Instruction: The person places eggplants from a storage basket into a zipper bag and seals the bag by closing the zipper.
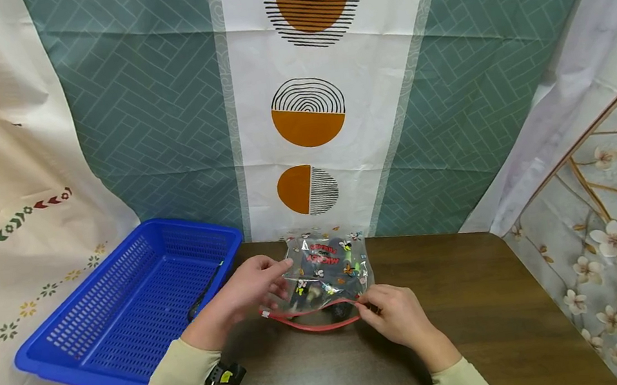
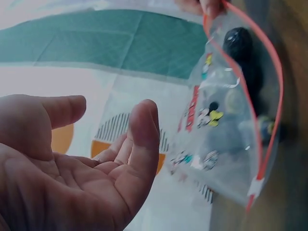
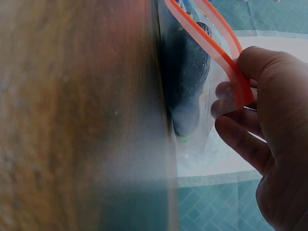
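On the table (image 1: 454, 323), a basket (image 1: 138, 302) is set at left, a bag (image 1: 327, 269) is placed to its right, and a cloth (image 1: 325, 96) is hung at the far side.

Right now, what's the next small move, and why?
Probably bring the left hand to the white slider and pinch the red rim beside it: the bag gapes, the right hand pinches only the opposite end, and the left holds nothing.

Clear square plastic zip bag (image 1: 327, 272) w/ red plastic zip strip (image 1: 317, 328): thin, glossy, slightly crinkled. Blue rect. plastic basket (image 1: 136, 303), left: perforated, semi-gloss. Dk-brown wood-look table (image 1: 321, 379): smooth, w/ sheen near. Green-&-white sheet (image 1: 151, 109), far: creased, matt.
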Motion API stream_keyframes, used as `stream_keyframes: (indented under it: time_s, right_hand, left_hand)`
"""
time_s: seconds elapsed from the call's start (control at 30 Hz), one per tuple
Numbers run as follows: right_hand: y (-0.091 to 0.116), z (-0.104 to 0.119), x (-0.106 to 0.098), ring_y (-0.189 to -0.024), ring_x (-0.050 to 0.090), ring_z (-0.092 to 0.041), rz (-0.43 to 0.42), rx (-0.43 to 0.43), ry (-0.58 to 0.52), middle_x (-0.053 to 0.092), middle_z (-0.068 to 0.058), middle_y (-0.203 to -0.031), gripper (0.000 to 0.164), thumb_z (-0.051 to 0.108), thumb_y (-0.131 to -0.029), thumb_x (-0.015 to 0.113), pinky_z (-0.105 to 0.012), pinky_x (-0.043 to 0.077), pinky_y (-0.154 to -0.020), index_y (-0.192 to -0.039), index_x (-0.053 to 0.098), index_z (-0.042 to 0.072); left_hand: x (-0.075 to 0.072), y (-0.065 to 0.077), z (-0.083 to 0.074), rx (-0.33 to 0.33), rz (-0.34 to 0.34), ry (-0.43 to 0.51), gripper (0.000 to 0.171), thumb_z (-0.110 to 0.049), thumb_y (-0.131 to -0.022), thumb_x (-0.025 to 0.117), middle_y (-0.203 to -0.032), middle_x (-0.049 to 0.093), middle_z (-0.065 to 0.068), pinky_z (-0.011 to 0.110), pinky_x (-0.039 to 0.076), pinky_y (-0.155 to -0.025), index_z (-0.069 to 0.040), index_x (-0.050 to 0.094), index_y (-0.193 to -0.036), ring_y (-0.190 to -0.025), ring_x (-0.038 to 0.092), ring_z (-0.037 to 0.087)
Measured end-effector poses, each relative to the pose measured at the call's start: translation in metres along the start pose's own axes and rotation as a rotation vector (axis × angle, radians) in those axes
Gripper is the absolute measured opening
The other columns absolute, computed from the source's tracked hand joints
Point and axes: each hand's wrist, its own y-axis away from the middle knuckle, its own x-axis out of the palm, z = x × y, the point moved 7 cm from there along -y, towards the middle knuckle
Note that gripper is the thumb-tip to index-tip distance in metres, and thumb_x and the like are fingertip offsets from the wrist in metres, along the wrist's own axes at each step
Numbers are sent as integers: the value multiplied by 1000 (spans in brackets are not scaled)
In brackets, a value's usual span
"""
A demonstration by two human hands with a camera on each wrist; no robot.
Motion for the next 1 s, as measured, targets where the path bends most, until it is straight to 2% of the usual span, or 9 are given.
stream_keyframes:
  time_s: [0.2, 0.4, 0.57, 0.83, 1.0]
  right_hand:
    - [0, 0, 1, -66, 60, -1, -4, -3, -8, 72, 12, -81, 14, 13, -88, 90, -21, 49, -54, -88, 78, 21]
    - [-1, 2, 0, -65, 59, -1, -5, -1, -10, 72, 11, -81, 15, 11, -87, 91, -20, 48, -54, -87, 79, 20]
    - [0, 1, -1, -65, 58, 0, -4, 2, 1, 71, 12, -80, 15, 12, -86, 91, -20, 48, -54, -87, 78, 21]
    - [0, 0, -1, -65, 58, 0, -1, 0, -12, 71, 12, -80, 14, 13, -88, 91, -20, 48, -54, -88, 79, 21]
    - [1, 0, 0, -65, 58, 0, -9, -7, -7, 71, 12, -80, 16, 12, -87, 91, -20, 47, -53, -87, 78, 21]
  left_hand:
    - [-18, 5, -18, 43, -65, -122, 44, -38, -113, 67, -100, 74, 16, 39, 64, -70, 6, 68, -114, -87, 73, 29]
    - [-41, 8, -26, 41, -126, -268, 50, -44, -112, 66, -106, 76, 15, 37, 64, -84, 5, 67, -124, -94, 77, 27]
    - [-60, 12, -32, 40, -147, -323, 55, -46, -113, 64, -112, 73, 17, 44, 63, -92, 5, 62, -130, -103, 76, 30]
    - [-94, 18, -35, 26, -183, -391, 64, -48, -116, 58, -132, 67, 27, 51, 60, -101, 10, 58, -144, -118, 72, 39]
    - [-111, 20, -34, 8, -194, -436, 70, -51, -116, 56, -142, 62, 33, 52, 62, -100, 12, 54, -148, -118, 70, 40]
